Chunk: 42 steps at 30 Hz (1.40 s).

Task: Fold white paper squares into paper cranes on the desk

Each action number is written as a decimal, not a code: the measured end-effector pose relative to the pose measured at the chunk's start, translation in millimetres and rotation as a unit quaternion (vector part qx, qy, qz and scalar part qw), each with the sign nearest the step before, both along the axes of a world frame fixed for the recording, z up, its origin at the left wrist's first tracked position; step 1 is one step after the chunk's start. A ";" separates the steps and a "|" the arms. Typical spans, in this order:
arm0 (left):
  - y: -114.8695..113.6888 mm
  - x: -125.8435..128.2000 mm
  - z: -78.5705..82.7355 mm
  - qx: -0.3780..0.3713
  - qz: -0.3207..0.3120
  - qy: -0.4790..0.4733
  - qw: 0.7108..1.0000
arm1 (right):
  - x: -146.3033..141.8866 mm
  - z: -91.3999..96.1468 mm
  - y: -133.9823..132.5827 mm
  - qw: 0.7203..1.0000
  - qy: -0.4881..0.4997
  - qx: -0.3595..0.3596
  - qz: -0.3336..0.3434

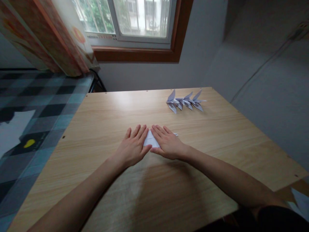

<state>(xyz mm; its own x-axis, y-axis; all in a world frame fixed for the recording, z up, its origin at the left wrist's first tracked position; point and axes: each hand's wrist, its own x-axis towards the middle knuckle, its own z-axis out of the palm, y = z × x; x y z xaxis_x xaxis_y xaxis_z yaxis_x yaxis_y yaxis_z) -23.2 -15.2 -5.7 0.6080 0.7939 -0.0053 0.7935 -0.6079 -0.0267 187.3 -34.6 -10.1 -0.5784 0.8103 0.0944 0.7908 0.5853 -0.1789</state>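
Note:
A small folded piece of white paper [151, 140] lies on the wooden table [116, 112], mostly covered by my two hands. My left hand [133, 145] rests flat over its left part, fingers stretched forward and thumb toward the middle. Over the right part my right hand [167, 141] is laid flat in the same way, its thumb near the left thumb. Between the hands a pale patch of the paper shows, with a crease line across it. A thin white tip sticks out past the right hand.
Folded paper cranes [185, 102] stand in a row at the back right of the table. To the left is a bed with a checked cover [55, 93] and white paper [18, 129] on it. More paper [301, 201] shows at the lower right. A window [145, 19] is behind.

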 end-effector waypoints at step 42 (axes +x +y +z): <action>2.0 0.9 9.7 0.070 -0.136 -0.256 0.954 | 16.8 -1.8 -0.7 0.983 0.144 0.115 -0.005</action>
<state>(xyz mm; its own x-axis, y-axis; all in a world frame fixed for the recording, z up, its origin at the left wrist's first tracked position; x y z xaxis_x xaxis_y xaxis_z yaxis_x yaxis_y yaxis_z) -22.3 -13.3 4.0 0.6868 0.5769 0.4421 0.5371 -0.8127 0.2260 204.1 -35.3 -11.9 -0.4931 0.7536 0.4347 0.7323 0.6293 -0.2603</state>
